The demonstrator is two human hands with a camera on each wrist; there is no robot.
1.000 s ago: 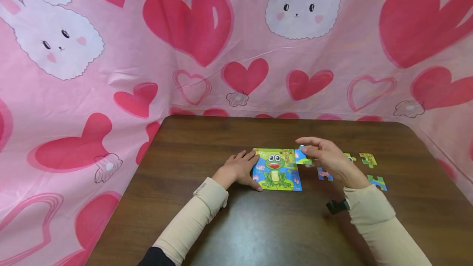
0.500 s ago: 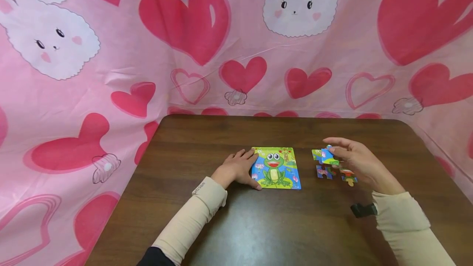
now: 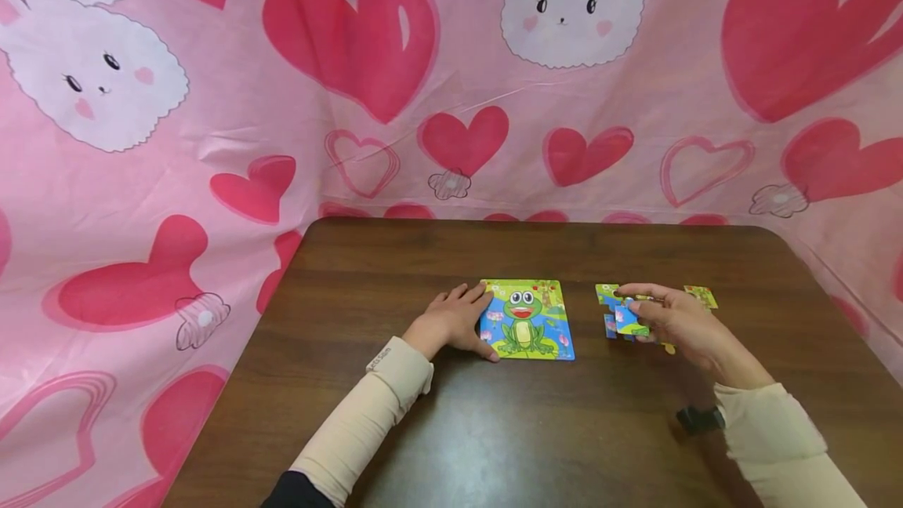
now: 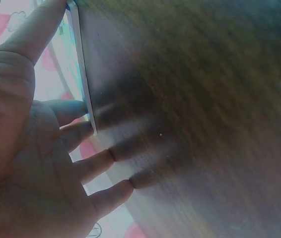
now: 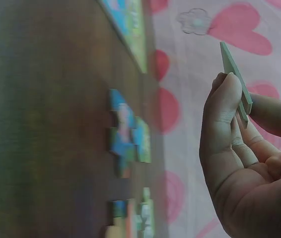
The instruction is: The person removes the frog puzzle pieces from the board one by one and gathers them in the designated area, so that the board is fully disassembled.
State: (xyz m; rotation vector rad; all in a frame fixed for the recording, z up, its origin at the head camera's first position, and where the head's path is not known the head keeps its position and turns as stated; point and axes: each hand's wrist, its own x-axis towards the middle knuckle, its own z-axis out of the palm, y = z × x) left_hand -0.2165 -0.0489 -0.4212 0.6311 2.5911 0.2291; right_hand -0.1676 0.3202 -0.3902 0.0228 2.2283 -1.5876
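A square frog puzzle lies flat on the table. My left hand rests at its left side with fingers spread; in the left wrist view the thumb and two fingers touch the puzzle's edge, while the other fingertips rest on the wood. To the right, my right hand pinches a blue and green puzzle piece between thumb and fingers. The right wrist view shows this piece edge-on, raised off the table. Loose puzzle pieces lie beneath and behind that hand, partly hidden.
The brown wooden table has a rounded far edge. A pink cloth with hearts and rabbits hangs behind it and at both sides. One loose puzzle piece lies at the far right. A dark strap sits at the right wrist.
My right hand has carried the pinched puzzle piece from beside the frog puzzle's right edge to the right, over the loose pieces, then slightly nearer to me. The left hand has stayed in place.
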